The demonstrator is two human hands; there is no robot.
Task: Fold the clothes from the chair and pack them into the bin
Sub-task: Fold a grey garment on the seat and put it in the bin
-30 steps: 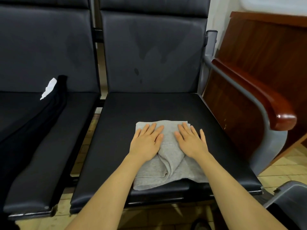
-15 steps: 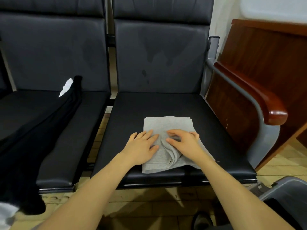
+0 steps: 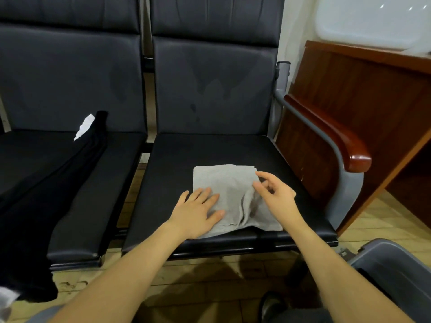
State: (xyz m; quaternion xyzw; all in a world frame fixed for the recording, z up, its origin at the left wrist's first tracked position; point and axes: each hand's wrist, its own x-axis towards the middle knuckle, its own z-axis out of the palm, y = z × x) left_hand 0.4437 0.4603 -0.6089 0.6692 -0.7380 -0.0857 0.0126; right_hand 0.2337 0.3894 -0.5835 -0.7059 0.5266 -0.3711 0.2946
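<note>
A folded grey garment [image 3: 224,183] lies on the black chair seat [image 3: 186,155].

Wooden desk [image 3: 363,108] stood right of the seating; white board [image 3: 373,22] rested upon it. Tan tiled floor [image 3: 210,283] lay below. Dark shoe [image 3: 272,304] showed at the bottom edge.

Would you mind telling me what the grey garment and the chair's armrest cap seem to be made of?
Grey garment: soft matte knit, probably cotton jersey; it creases and bunches limply under the left hand. Armrest cap: looks like glossy varnished reddish wood, with a bright highlight at its tip.
</note>
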